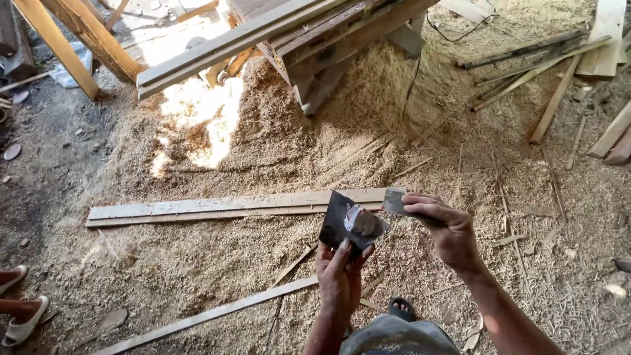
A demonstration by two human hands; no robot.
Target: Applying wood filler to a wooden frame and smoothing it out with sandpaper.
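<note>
Head view: I see my left hand [340, 273] gripping a dark square sheet [336, 220], thumb and fingers pinched on its lower edge, with a small crumpled silvery piece [360, 222] lying against it. My right hand [442, 227] is just beside it, fingers pressed together and pinching a small grey flat piece [394, 201] at its right end. Both are held above the sawdust-covered floor [263, 151]. Long wooden planks [223, 207] lie on the sawdust behind the sheet, and a wooden workbench [309, 39] stands further off.

Bare forearms, dark sandal [401, 307], grey garment [394, 336]
</note>
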